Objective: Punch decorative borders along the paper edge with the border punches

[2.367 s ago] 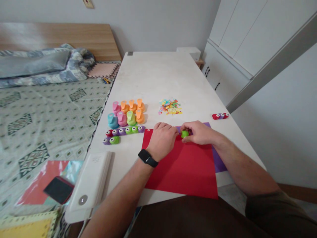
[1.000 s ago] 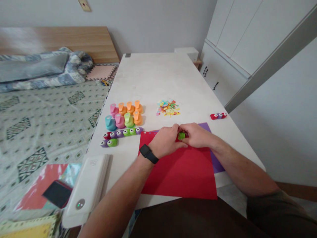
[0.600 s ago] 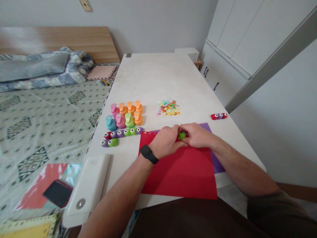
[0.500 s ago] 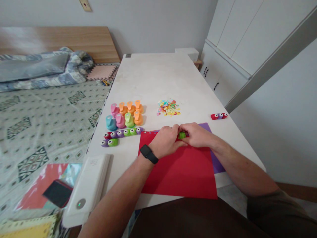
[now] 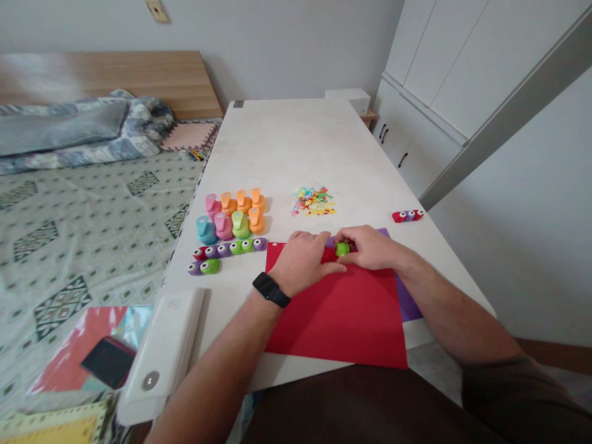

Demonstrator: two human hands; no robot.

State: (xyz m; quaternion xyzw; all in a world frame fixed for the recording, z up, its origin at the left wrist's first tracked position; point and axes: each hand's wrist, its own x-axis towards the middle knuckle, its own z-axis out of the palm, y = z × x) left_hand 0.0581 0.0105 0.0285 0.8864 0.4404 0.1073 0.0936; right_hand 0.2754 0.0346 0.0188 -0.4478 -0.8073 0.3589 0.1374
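A red paper sheet lies on the white table over a purple sheet. At the red sheet's far edge sits a small green punch, pinched by my right hand. My left hand is curled, knuckles up, pressing on the red sheet just left of the punch, thumb reaching toward it. A black watch is on my left wrist.
Left of the sheet stand several larger coloured punches and a row of small ones, with two more below. A confetti pile lies farther back; three small punches at right. A white device lies at the near left edge; a bed is beside the table.
The red sheet has shifted slightly right under my hands. Both hands stay together at its far edge with the green punch; my left hand has drawn back a little from it.
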